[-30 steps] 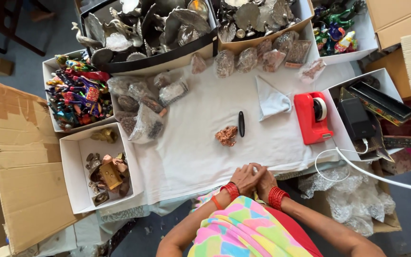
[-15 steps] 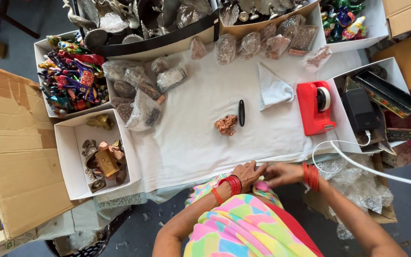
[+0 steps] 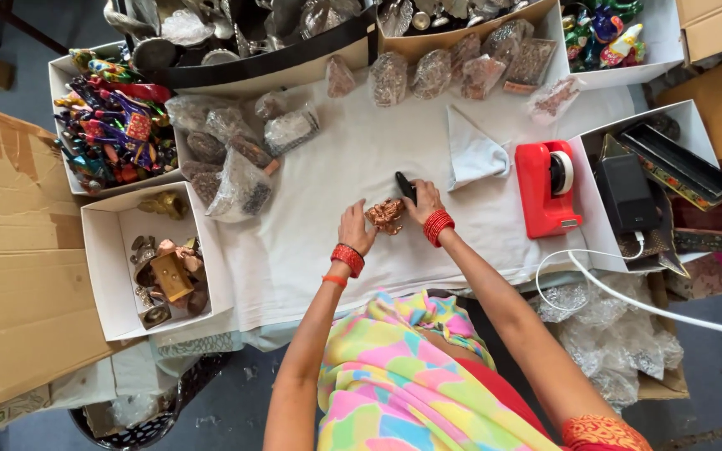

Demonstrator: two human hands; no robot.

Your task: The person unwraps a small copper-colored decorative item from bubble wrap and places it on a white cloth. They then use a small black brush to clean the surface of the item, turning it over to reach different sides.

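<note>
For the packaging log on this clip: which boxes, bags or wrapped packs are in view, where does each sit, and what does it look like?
Clear bags: table's upper left, lumpy, dark pieces inside.
Wrapped packs: row along far edge, oval, brownish.
White box: left of cloth, open, holding brass figures.
White tray: far left, holding multicoloured figures.
Cardboard carton: left edge, brown, flaps open.
Left hand touches copper figure; right hand rests on black marker.

I saw a small coppery figurine (image 3: pixel 387 215) on the white-covered counter (image 3: pixel 319 250), with a black marker (image 3: pixel 405 185) lying just beside it.
</note>
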